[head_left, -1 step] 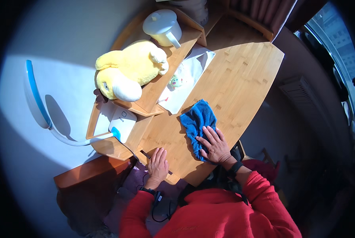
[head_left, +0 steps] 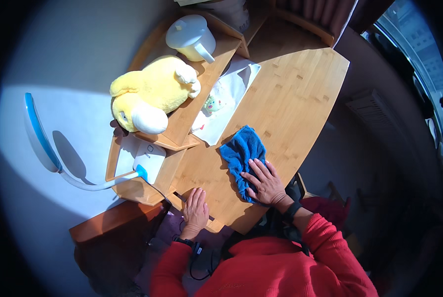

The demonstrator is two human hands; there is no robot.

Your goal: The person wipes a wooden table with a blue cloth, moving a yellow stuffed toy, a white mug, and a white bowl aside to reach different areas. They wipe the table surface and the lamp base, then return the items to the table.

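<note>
Blue on the cloth (head_left: 241, 148) under the right hand (head_left: 266, 185); grain-streaked tan on the desktop (head_left: 293, 94) around it; yellow and white on the plush toy (head_left: 159, 89) beyond the left hand (head_left: 196, 212); red on sleeves (head_left: 333, 242) behind both.

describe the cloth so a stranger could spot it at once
Start with the wooden desk. On its top, partly under the right hand, lies a rumpled cloth. It is deep blue, unlike the yellow toy and white mug on the shelf.

1 blue cloth (head_left: 244, 146) lies spread but wrinkled on the near part of the light-brown wooden desktop (head_left: 293, 99).
</note>
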